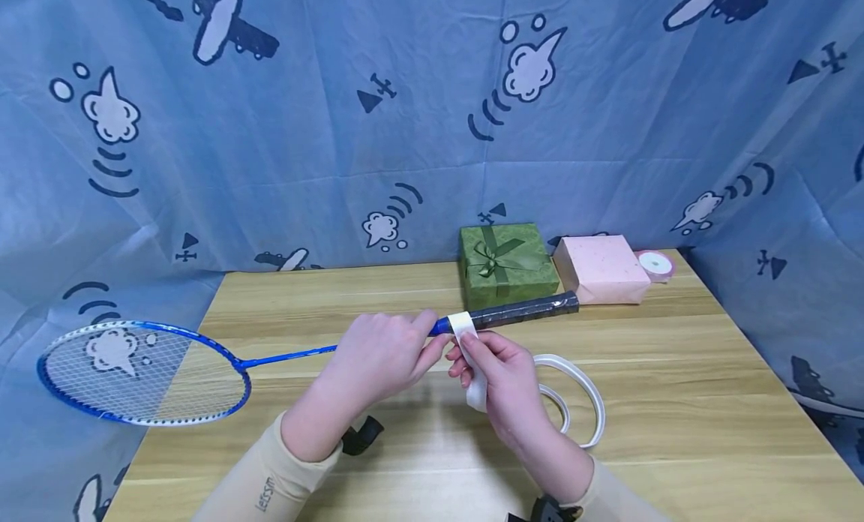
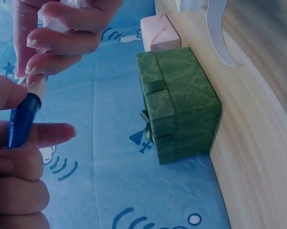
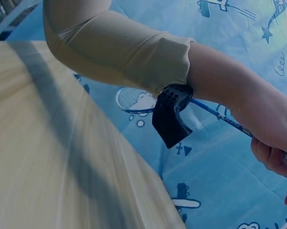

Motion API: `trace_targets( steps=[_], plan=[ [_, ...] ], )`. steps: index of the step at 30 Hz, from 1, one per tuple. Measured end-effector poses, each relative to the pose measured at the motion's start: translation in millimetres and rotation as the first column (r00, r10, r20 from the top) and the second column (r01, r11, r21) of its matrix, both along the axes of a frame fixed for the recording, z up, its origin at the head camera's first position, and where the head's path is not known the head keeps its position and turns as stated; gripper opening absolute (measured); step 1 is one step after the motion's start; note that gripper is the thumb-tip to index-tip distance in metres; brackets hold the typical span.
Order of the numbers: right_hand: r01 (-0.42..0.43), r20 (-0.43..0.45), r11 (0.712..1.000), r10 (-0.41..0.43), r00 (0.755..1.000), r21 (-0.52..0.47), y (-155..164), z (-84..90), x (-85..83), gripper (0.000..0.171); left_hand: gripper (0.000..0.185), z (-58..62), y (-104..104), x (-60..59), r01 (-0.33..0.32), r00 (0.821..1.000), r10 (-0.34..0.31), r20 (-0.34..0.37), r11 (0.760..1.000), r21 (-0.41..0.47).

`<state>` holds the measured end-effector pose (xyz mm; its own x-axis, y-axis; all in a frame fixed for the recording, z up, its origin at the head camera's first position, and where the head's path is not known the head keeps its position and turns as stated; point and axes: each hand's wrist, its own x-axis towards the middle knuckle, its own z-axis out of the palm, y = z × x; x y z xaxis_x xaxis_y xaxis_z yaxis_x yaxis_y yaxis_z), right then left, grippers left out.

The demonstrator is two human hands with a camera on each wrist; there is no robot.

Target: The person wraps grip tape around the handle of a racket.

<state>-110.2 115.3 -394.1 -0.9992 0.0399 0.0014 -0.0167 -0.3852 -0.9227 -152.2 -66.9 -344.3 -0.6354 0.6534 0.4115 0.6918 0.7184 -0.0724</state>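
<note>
A blue and white badminton racket [image 1: 290,355] is held level above the table, its strung head to the left and its black handle [image 1: 525,312] to the right. My left hand [image 1: 378,355] grips it where the shaft meets the blue cone [image 2: 24,119]. White grip tape [image 1: 463,323] crosses the handle just beside that cone. Between thumb and fingers, my right hand [image 1: 509,383] pinches the tape below the handle. More of the white tape curls in loops [image 1: 597,402] behind the right hand. In the right wrist view, the left hand [image 3: 270,119] closes around the racket.
A green gift box [image 1: 509,263] with a bow stands at the table's back, beside a pink box [image 1: 602,269] and a ribbon spool [image 1: 655,265]. The wooden table [image 1: 702,402] meets a blue patterned curtain [image 1: 432,132]. A black strap [image 3: 172,117] hangs at the left wrist.
</note>
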Motion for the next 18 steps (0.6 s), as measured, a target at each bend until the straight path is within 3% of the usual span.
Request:
trace_targets(
  steps=[11,18],
  plan=[
    [0.036,-0.085,0.987,-0.023,0.996,0.154,-2,3.0,6.2,0.021,0.032,-3.2,0,-1.4,-0.018,1.0,0.018,0.016,1.0,0.021],
    [0.012,-0.137,0.99,0.007,0.991,0.139,-8,4.8,11.9,0.02,0.033,-4.2,1,-1.2,-0.03,0.998,0.028,0.061,0.999,0.031]
  ],
)
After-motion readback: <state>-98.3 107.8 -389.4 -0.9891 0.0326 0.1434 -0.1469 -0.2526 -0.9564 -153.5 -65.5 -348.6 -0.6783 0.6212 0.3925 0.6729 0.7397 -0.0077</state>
